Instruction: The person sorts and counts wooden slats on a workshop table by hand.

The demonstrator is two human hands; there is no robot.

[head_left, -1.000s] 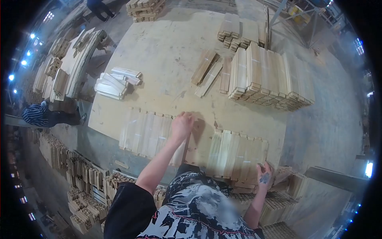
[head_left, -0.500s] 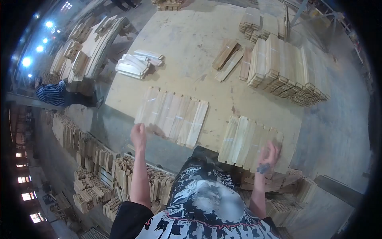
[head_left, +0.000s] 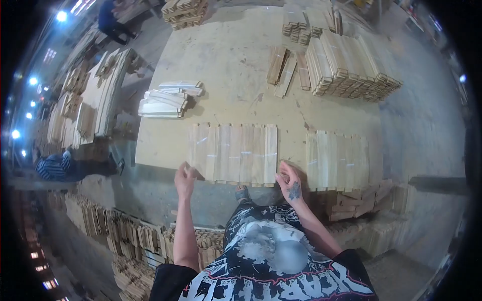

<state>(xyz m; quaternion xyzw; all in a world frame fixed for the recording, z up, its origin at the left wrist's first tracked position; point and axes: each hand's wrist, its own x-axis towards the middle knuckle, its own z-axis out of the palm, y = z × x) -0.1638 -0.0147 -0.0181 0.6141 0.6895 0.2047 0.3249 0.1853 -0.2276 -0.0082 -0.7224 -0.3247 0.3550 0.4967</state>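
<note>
A row of pale wooden slats [head_left: 236,153] lies side by side on the large board in front of me. My left hand [head_left: 185,179] is at the row's near left corner, fingers loosely bent and apart. At the near right corner, my right hand [head_left: 290,181] has its thumb and fingers apart, fingertips by the outermost slat. Whether either hand touches the wood is hard to tell. Neither hand visibly holds anything. Just right of my right hand lies a second row of slats [head_left: 337,159].
The board [head_left: 226,60] also carries a loose slat pile [head_left: 163,102] at left, a tall slat stack [head_left: 346,62] at back right and darker loose pieces [head_left: 285,75] beside it. Stacked wood [head_left: 135,233] stands below left. A person in a striped top [head_left: 52,166] is at far left.
My right hand has moved left, from over the right-hand slat row to the corner of the middle row. My left hand stays near the left corner. The camera view has turned.
</note>
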